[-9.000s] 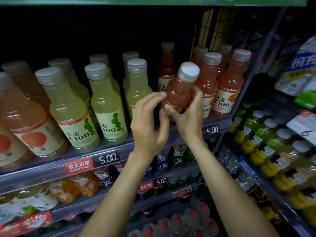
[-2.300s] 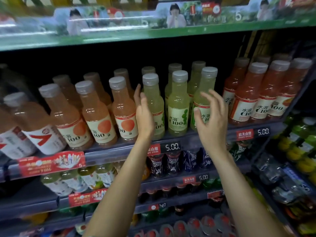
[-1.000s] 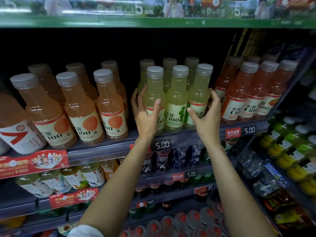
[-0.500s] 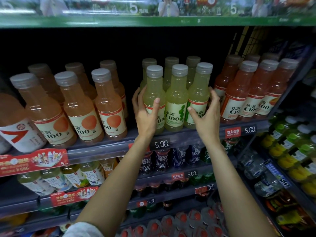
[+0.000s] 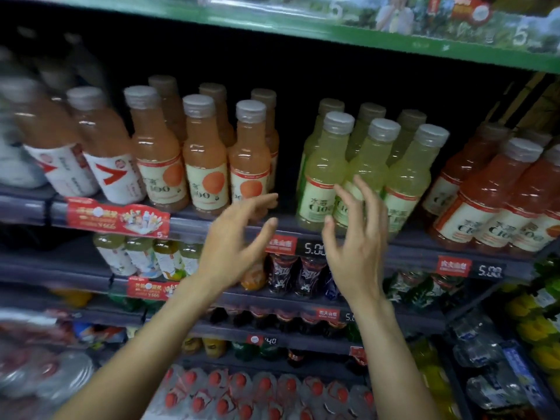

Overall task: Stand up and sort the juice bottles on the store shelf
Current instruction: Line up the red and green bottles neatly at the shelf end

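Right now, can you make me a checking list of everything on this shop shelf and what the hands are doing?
Surface: grey shelf, price tags along its front edge.
Job's things: yellow-green juice bottles upright in rows; orange juice bottles upright to their left; red-orange juice bottles upright to their right.
Clutter: red promo strip; white-labelled bottles far left, blurred.
Grips: left hand and right hand open, holding nothing, in front of the shelf.
Cables: nothing seen.
Surroundings: lower shelves of drinks; green banner above.

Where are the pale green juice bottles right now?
In the head view the pale green bottles stand right of centre on the shelf, between orange bottles and red-orange bottles, just behind the right hand.
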Available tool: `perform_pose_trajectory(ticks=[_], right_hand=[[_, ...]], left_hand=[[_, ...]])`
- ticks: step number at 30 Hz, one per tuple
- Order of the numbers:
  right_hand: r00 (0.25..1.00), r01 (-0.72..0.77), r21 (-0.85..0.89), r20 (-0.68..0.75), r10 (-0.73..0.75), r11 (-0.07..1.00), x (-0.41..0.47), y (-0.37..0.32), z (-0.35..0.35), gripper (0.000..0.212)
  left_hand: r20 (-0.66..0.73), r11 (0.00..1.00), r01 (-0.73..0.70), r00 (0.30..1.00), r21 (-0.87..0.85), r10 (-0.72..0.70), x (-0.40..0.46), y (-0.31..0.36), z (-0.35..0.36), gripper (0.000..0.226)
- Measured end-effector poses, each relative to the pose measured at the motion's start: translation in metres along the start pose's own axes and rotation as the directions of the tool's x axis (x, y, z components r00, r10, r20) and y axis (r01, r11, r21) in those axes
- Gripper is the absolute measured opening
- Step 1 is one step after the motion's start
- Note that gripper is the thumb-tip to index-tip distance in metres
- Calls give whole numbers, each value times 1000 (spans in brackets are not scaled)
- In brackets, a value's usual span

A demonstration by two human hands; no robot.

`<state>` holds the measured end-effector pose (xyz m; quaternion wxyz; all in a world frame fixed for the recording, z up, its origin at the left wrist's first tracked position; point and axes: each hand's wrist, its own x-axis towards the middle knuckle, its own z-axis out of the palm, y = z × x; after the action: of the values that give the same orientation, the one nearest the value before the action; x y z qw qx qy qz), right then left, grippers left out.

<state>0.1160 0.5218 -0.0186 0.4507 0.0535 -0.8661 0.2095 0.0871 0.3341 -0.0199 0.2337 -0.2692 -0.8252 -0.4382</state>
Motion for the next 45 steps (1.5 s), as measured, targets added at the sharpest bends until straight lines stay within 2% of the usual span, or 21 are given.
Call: perform_pose_trajectory(ticks=[3,5,7,10,12,17,20,25,29,31,34,39,45], right_hand=[[998,50,74,26,-52,996,-1,-34,20,36],[998,40,120,46,-46,992,-1,-62,39,37],[997,30,156,60,-40,987,1,-88,58,40],[999,2,161,37,-8,987,3,-110,83,42],[998,-59,128,-2,60,990,7,-122,100,43],[944,-262,116,-175,280,958,17,-138,125,49],[913,-345,118,-188,363,931,22,-145,133,56],[890,-399,69,-210,405,914,23,-145,133,59],[881,-424,80,-195,431,902,24,-143,132,62],[881,-441,92,-147,450,893,24,-141,132,66],[875,-467,121,-82,478,876,24,-140,133,71],[888,-432,178,-85,451,884,24,-135,136,74],[891,-436,168,-59,450,884,24,-132,137,70]], left_hand=[[-194,961,-159,960,225,204,-11,-25,-45,27],[-326,934,-159,907,320,266,-13,-50,-71,24],[-406,939,-107,882,326,241,-8,-77,-94,32],[-351,976,-41,929,212,115,9,-99,-112,58],[-276,990,-52,957,128,86,25,-110,-120,72],[-158,1000,-25,987,6,26,51,-128,-109,90],[-114,1000,-3,993,-27,0,53,-137,-102,87],[-57,996,22,998,-89,-27,48,-144,-90,74],[-145,974,7,989,-227,-40,51,-149,-92,84],[-103,969,8,994,-246,-34,54,-153,-90,95],[-60,977,14,998,-214,-28,56,-157,-83,104],[-88,982,7,996,-188,-24,60,-159,-85,113],[-53,986,-20,999,-166,11,63,-160,-80,111]])
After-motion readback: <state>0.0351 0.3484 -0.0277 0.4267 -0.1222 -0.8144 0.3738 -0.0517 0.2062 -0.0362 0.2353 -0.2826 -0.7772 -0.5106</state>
